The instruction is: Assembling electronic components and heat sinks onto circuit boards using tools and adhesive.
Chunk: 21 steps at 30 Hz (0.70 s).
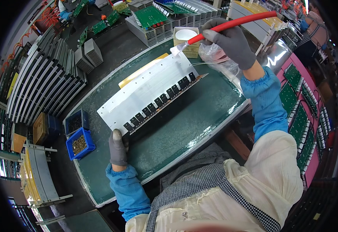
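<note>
The heatsink (147, 91), a long silver plate edged with a row of black components, is lying slantwise mid-mat (184, 127). Its near end is pinned by the gloved left hand (118, 147), fingers pressed together on the corner. At its far end, a red-handled brush (231, 24) is gripped in the closed right hand (231, 40), the bristles touching the plate. Beyond that end a white pot (186, 34) is seen on a box; left of the plate, two blue bins (78, 135) of small parts.
</note>
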Each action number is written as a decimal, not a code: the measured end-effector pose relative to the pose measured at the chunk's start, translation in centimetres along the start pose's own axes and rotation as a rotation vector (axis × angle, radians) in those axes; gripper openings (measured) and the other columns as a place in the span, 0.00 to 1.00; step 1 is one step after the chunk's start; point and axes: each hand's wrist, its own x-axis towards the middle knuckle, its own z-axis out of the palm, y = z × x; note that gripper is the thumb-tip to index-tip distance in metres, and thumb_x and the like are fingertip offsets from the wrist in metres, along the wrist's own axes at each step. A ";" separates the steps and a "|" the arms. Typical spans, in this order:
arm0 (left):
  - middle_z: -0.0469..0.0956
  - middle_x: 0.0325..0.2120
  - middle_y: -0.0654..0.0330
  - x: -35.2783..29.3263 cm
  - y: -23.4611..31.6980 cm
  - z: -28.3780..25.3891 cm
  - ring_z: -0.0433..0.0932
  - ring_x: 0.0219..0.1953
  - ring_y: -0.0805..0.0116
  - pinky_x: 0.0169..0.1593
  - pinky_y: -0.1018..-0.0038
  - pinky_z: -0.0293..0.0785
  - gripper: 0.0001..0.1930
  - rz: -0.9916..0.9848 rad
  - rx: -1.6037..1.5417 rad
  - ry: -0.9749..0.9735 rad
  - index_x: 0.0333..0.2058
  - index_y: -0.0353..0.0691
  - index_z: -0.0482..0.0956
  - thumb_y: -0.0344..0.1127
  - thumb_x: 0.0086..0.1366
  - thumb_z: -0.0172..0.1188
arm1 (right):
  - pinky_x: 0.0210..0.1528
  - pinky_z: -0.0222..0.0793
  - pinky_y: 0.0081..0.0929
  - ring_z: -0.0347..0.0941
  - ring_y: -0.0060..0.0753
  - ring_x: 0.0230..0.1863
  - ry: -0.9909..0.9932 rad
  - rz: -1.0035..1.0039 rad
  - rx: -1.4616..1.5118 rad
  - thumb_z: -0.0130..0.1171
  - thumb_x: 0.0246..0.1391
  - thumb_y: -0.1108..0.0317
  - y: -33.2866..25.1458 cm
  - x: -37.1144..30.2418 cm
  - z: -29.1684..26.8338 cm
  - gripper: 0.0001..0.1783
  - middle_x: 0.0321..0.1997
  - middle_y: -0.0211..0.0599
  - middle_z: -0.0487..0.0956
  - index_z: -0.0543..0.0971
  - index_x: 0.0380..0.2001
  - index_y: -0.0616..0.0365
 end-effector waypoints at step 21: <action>0.73 0.28 0.65 -1.1 1.0 -1.5 0.70 0.24 0.76 0.27 0.78 0.65 0.55 -0.082 -0.082 -0.337 0.61 0.33 0.64 0.73 0.46 0.66 | 0.36 0.72 0.19 0.75 0.19 0.31 0.133 -0.037 0.084 0.63 0.56 0.65 -1.1 -1.5 -3.9 0.12 0.30 0.30 0.80 0.81 0.39 0.61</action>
